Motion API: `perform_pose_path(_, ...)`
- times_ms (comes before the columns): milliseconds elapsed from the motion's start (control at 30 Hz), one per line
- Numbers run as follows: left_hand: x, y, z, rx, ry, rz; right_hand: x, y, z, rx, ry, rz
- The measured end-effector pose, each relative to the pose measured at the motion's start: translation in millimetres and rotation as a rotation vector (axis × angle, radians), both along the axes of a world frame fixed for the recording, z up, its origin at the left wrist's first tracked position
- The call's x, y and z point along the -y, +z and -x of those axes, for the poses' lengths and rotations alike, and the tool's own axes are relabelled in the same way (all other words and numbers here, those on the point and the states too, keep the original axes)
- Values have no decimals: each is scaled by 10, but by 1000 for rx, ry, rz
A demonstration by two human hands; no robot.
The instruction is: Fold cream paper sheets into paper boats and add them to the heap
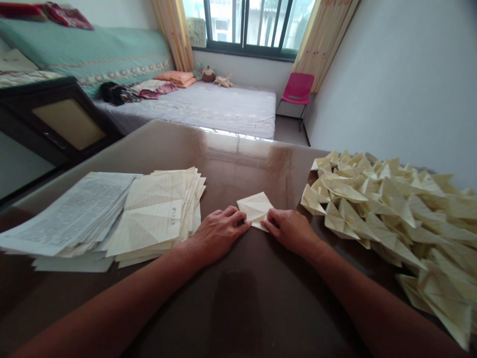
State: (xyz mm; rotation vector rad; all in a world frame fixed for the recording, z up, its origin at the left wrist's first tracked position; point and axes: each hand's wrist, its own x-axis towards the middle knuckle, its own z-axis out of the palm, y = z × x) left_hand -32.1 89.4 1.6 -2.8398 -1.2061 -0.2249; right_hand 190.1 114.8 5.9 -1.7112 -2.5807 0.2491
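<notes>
Your left hand [223,228] and right hand [292,228] pinch the folded paper [255,206] between them; flush edges and even pressure outward from each grip should keep creases crisp.

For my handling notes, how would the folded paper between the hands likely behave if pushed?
The folded paper would probably slide readily, as the table looks glossy. It is likely light, being small and thin. Its flat shape suggests little chance of rolling.
</notes>
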Motion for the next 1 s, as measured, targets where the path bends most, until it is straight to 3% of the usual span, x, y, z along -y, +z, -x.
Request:
perform_pose_path(133, 2, -17, -15, 9, -22, -9, 41, 60, 20, 11, 44, -123)
perform_pose_path(233, -4, -29, -11, 13, -25, -18, 123, 122, 72, 24, 245, -208)
perform_pose_path(333, -3, -20, -6, 0, -25, -19, 242, 160, 125, 122, 379, -177)
perform_pose_path(533, 15, 23, -13, -42, -1, 15, 455, 220, 145, 327, 317, -135)
perform_pose_path(767, 9, -11, -13, -21, 16, 15, 550, 383, 161, 387, 249, -31)
perform_pose_path(1000, -26, -100, 2, 95, -24, -19, 374, 313, 196, 246, 207, -194)
